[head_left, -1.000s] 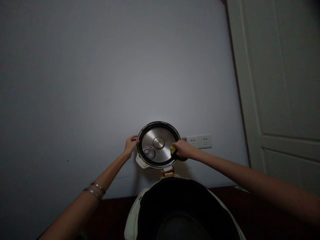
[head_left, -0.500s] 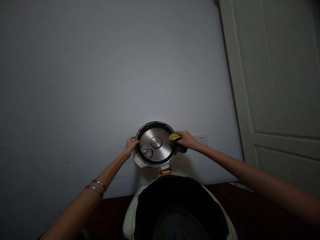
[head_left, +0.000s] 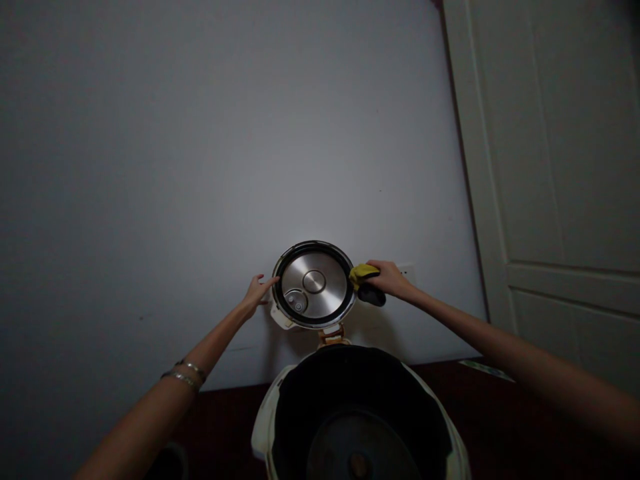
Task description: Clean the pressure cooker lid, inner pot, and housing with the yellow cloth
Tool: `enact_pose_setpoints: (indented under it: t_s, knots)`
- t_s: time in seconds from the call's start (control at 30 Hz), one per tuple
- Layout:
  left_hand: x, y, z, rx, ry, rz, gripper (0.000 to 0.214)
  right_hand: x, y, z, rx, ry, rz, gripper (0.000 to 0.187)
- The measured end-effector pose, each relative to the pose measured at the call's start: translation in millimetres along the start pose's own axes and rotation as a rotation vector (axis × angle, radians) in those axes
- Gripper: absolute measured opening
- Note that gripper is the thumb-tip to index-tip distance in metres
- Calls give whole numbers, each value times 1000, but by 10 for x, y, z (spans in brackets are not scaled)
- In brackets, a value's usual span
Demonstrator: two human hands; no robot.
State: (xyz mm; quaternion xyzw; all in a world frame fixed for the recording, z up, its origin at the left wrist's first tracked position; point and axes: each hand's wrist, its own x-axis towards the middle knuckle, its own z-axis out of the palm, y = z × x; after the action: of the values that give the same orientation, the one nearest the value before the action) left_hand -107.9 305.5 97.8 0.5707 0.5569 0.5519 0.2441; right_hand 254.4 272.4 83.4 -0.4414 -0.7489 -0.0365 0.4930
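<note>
A white cooker [head_left: 265,427] stands below me with its dark inner pot open. Its round lid [head_left: 314,283] is hinged upright against the wall, showing a shiny steel inner plate. My left hand [head_left: 256,292] is at the lid's left rim with fingers stretched out, fingertips touching or nearly touching the edge. My right hand [head_left: 390,278] is just off the lid's right rim, closed on a yellow and dark scouring sponge [head_left: 366,280].
A plain pale wall fills the view. A white wall socket [head_left: 409,271] sits behind my right hand. A pale door [head_left: 550,167] stands at the right. The cooker rests on a dark wooden surface [head_left: 490,400]. Bracelets circle my left wrist.
My right hand has slid the sponge from the lid's right side up and off its rim. My left hand has loosened from gripping the lid's left edge to open fingers.
</note>
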Motion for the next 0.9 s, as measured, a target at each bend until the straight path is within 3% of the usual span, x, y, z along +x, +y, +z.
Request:
enact_pose_setpoints:
  t_s: [0.43,0.9]
  knots:
    - [-136,-137,-231,-7,20,-32,77,-203,35,-71,39,-20,41,25]
    - [-667,-177,-410,-42,55,-28,74,-905,-54,-411,52,14,100,24]
